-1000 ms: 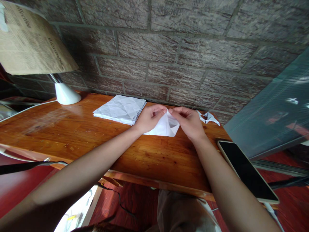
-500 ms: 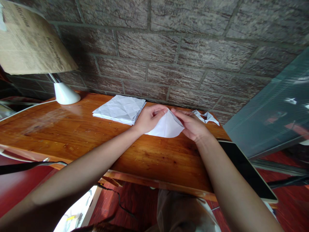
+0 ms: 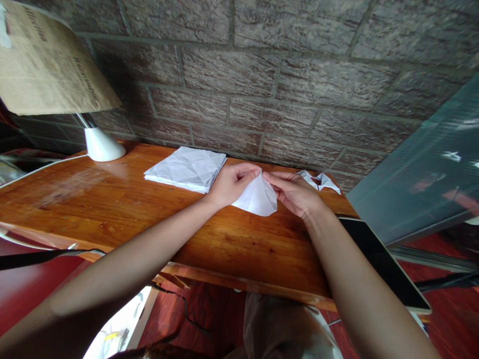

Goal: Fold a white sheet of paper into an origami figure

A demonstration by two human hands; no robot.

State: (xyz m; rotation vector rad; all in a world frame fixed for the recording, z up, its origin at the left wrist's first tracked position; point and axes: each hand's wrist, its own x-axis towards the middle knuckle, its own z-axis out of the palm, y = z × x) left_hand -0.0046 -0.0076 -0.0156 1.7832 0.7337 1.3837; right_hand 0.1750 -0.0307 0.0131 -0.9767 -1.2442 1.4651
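Observation:
A folded white paper (image 3: 257, 198) is held just above the wooden table (image 3: 112, 209), near its back edge. My left hand (image 3: 231, 183) pinches the paper's top left corner with closed fingers. My right hand (image 3: 295, 193) grips its right side, thumb and fingers pressed on the fold. The two thumbs nearly meet at the paper's top point.
A stack of creased white sheets (image 3: 186, 168) lies left of my hands. A small folded paper piece (image 3: 321, 180) sits by the brick wall (image 3: 262, 75) to the right. A lamp (image 3: 98, 142) stands at the back left. A dark phone (image 3: 381, 267) rests under my right forearm.
My right hand has shifted slightly right and lower along the paper, and the paper's shape has narrowed as a fold was pressed. My left hand has stayed in place.

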